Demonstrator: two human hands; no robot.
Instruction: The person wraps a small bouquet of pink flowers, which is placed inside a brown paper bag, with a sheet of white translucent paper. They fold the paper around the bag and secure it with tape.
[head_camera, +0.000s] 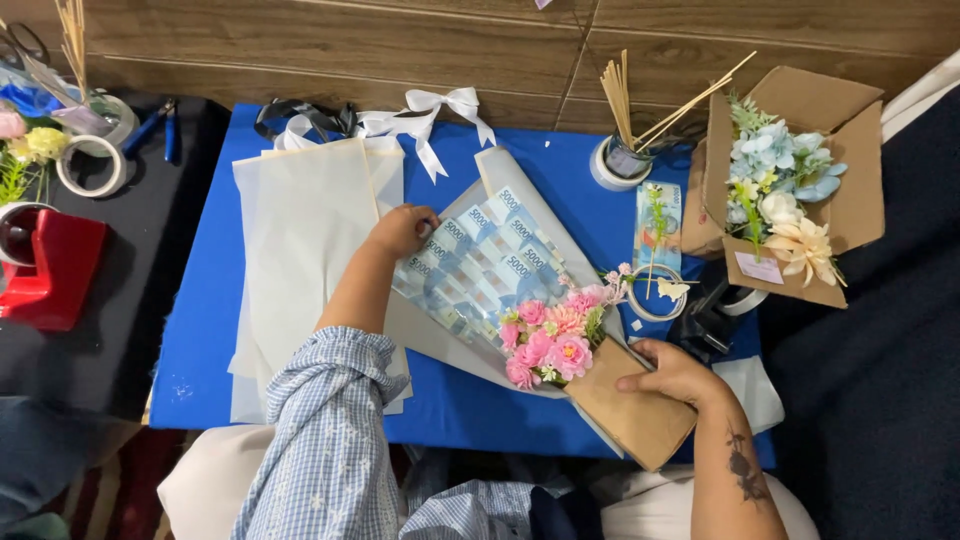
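Observation:
A bouquet lies slanted on the blue table (200, 330): a fan of pale blue banknotes (480, 255) on white wrapping paper, a cluster of pink flowers (548, 340) below it, and a brown paper handle (630, 415) at the near end. My left hand (402, 230) rests with curled fingers on the upper left edge of the banknote fan. My right hand (668, 372) presses on the brown paper handle beside the pink flowers. A stack of white paper sheets (300, 250) lies left of the bouquet, under my left forearm.
A cardboard box (860, 190) with blue and cream flowers sits at the right. A cup of wooden sticks (625, 150), white ribbon bows (430, 115), tape rolls (90, 165) and a red tape dispenser (50, 270) lie around. A clear tape ring (655, 295) is near the flowers.

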